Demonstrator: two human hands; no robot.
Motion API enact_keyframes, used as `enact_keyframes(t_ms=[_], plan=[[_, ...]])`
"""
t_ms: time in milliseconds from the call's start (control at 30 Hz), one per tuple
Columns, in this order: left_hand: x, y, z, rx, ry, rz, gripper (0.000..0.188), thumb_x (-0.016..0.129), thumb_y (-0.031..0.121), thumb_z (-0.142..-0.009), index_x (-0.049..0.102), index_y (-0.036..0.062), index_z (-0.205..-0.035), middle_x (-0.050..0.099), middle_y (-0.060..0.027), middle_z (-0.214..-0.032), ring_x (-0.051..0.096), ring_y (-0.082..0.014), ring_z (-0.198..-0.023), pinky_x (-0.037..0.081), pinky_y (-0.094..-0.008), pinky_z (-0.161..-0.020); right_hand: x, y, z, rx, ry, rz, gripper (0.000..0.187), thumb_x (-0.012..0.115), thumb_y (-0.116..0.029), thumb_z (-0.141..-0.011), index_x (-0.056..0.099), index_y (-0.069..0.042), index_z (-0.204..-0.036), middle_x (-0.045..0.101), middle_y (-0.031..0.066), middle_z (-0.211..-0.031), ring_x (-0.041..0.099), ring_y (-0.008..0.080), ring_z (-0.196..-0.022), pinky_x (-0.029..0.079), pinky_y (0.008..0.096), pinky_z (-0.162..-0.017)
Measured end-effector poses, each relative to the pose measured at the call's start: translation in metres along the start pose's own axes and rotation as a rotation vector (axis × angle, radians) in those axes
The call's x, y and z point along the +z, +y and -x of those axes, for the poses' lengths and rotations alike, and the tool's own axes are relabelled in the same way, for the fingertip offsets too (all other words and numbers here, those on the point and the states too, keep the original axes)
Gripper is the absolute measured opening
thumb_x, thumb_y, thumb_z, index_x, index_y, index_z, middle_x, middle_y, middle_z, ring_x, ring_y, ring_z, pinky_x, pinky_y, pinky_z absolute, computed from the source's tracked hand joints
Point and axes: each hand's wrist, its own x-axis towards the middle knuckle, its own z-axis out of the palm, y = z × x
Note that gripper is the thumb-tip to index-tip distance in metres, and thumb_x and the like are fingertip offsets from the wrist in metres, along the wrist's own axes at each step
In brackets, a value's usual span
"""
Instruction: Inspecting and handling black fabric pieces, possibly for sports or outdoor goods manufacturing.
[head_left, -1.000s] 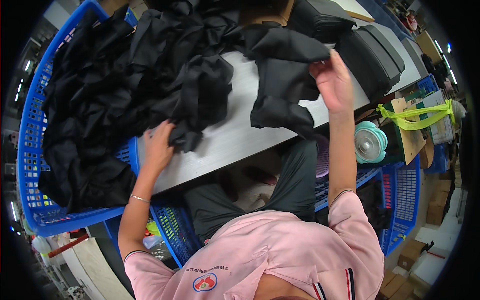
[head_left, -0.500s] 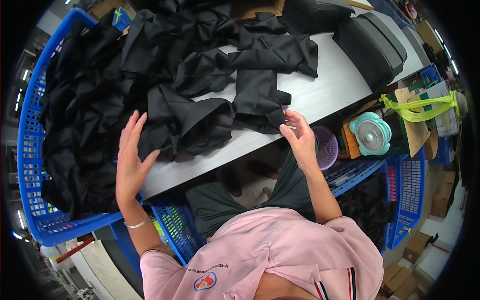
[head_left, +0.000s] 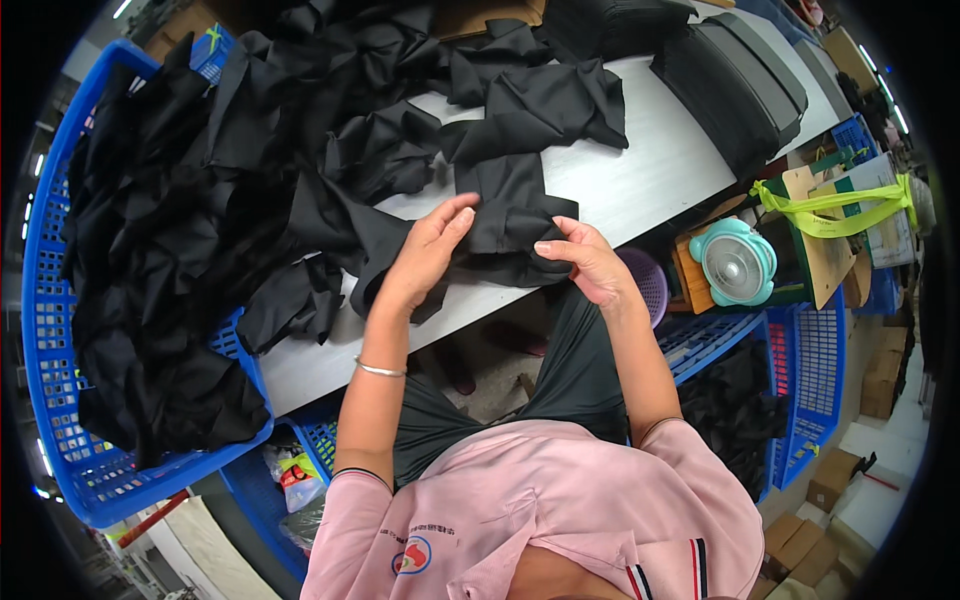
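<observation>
A piece of black fabric [head_left: 510, 220] lies folded over itself near the front edge of the table, between my two hands. At its right end, the thumb and forefinger of my right hand [head_left: 592, 262] grip the cloth. My left hand [head_left: 430, 250] is at the left side of the same piece, its fingers stretched out and the thumb close to them; no cloth shows clearly between them. More black fabric pieces [head_left: 380, 150] lie crumpled to the left and behind. Another black piece [head_left: 290, 300] lies by the table's left front edge.
A large blue basket [head_left: 50, 345] heaped with black cloth stands left. Stacked black fabric [head_left: 715, 100] lies at the back right of the white table [head_left: 660, 165]. Right of it are a teal fan [head_left: 738, 262], a purple basket [head_left: 645, 285] and another blue basket [head_left: 820, 370].
My left hand has moved right, from the crumpled heap to the fabric piece by my right hand. The right hand has shifted slightly, and that piece is now more folded.
</observation>
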Motion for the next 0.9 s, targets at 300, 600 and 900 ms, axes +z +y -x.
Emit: enact_keyframes(t_ms=[300, 600, 900], plan=[[-0.026, -0.003, 0.009, -0.134, -0.471, 0.389, 0.03, 0.083, 0.002, -0.074, 0.068, 0.0059, -0.1, 0.065, 0.0057, -0.085, 0.058, -0.0033, -0.079, 0.048, -0.0215, -0.075, -0.007, 0.007, -0.013, 0.013, -0.046, 0.038, 0.029, 0.074, 0.0, -0.083, 0.067, -0.001, -0.112, 0.072, 0.0043, -0.106, 0.068, 0.0093, -0.093, 0.052, 0.0236, -0.087], [-0.009, -0.005, 0.008, -0.108, -0.192, 0.473, 0.032, 0.086, 0.001, -0.073, 0.058, 0.0097, -0.083, 0.062, 0.0061, -0.083, 0.057, -0.0025, -0.075, 0.049, -0.0197, -0.073, 0.0, -0.006, -0.007, 0.162, -0.102, -0.204, 0.026, 0.072, -0.022, -0.094, 0.07, -0.006, -0.115, 0.071, -0.001, -0.112, 0.065, 0.0103, -0.102, 0.048, 0.0275, -0.095], [0.009, -0.015, 0.014, 0.17, 0.571, -0.21, 0.022, 0.062, -0.013, -0.079, 0.051, 0.0053, -0.082, 0.054, 0.0044, -0.077, 0.046, -0.0042, -0.068, 0.039, -0.0198, -0.06, 0.029, 0.013, -0.004, -0.733, 0.706, 0.834, 0.028, 0.06, 0.008, -0.072, 0.059, -0.004, -0.097, 0.043, 0.0028, -0.062, 0.046, 0.0131, -0.053, 0.041, 0.032, -0.055]])
